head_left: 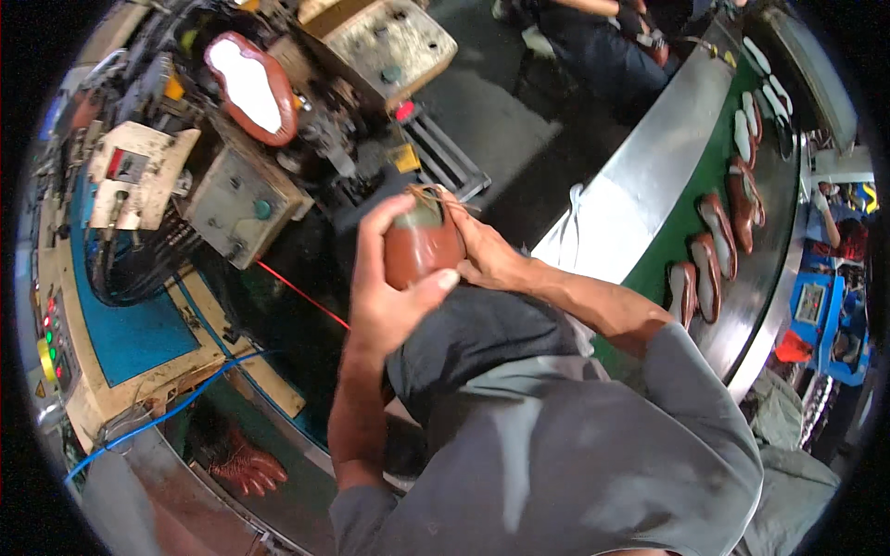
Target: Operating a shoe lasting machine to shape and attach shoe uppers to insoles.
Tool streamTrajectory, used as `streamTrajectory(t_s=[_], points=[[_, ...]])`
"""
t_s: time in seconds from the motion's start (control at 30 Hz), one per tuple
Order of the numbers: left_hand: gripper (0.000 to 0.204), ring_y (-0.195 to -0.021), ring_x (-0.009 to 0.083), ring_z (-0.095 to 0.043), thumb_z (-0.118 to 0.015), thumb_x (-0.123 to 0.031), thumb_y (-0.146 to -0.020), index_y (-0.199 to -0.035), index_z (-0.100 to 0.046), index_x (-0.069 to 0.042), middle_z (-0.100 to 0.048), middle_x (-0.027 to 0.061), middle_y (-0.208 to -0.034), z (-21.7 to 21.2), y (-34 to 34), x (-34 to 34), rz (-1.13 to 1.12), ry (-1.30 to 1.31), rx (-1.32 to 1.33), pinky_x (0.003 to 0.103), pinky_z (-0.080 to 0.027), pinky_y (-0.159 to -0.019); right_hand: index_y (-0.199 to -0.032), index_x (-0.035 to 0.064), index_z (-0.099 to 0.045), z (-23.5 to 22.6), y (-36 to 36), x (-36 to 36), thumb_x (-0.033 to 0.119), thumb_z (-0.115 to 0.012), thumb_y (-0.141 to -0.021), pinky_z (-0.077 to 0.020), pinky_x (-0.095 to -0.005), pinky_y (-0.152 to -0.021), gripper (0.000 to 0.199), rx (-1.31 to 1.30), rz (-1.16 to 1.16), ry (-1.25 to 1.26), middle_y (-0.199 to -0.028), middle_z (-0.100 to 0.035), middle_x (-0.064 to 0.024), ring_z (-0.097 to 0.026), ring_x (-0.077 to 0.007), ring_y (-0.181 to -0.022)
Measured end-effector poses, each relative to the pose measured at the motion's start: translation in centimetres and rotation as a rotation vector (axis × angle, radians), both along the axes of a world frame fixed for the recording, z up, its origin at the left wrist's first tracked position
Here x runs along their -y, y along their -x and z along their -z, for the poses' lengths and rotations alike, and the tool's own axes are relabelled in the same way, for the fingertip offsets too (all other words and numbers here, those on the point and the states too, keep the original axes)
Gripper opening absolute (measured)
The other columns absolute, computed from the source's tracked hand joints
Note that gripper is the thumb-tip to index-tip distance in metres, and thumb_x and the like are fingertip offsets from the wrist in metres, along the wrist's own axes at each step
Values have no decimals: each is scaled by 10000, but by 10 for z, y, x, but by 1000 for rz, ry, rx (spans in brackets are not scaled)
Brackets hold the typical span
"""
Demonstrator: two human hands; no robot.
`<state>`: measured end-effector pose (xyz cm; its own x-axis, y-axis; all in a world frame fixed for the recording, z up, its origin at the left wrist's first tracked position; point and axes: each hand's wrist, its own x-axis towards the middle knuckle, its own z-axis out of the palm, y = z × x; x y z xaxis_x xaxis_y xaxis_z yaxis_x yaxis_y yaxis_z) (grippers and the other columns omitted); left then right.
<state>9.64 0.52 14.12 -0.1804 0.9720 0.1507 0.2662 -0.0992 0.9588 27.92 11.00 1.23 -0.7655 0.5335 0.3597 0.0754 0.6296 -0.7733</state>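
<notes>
Left hand (394, 301) and right hand (493, 260) clasp a glossy, round-toed brown leather shoe (422, 257); pale-soled brown leather shoes (718, 236) line two to three o'clock.

Glare flares off the metal strip (649, 171) right of the fingers (373, 239), the white sole (248, 85) up-left burns out, dim floor (487, 79) beyond, rim bending!
</notes>
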Motion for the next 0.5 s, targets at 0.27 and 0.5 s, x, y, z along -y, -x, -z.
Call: streamTrajectory(t_s=[0.27, 0.5], points=[[668, -1178, 272, -679, -798, -101, -953, -1541, -487, -53, -646, 127, -1368, 101, 76, -70, -385, 250, 714, 426, -556, -1019, -1721, 199, -293, -92, -6, 23, 326, -937, -791, -419, -544, -1218, 1138, 342, 77, -30, -1694, -200, -384, -414, -589, -1454], [449, -1219, 313, -691, -770, -122, -975, -1390, -681, 21, -711, 147, -1338, 152, 93, -82, -547, 224, -71, 390, -515, -1069, -1580, 403, -539, -51, -6, 29, 222, -856, -791, -593, -540, -981, 870, 478, 71, -261, -1704, -219, -326, -588, -477, -1101]])
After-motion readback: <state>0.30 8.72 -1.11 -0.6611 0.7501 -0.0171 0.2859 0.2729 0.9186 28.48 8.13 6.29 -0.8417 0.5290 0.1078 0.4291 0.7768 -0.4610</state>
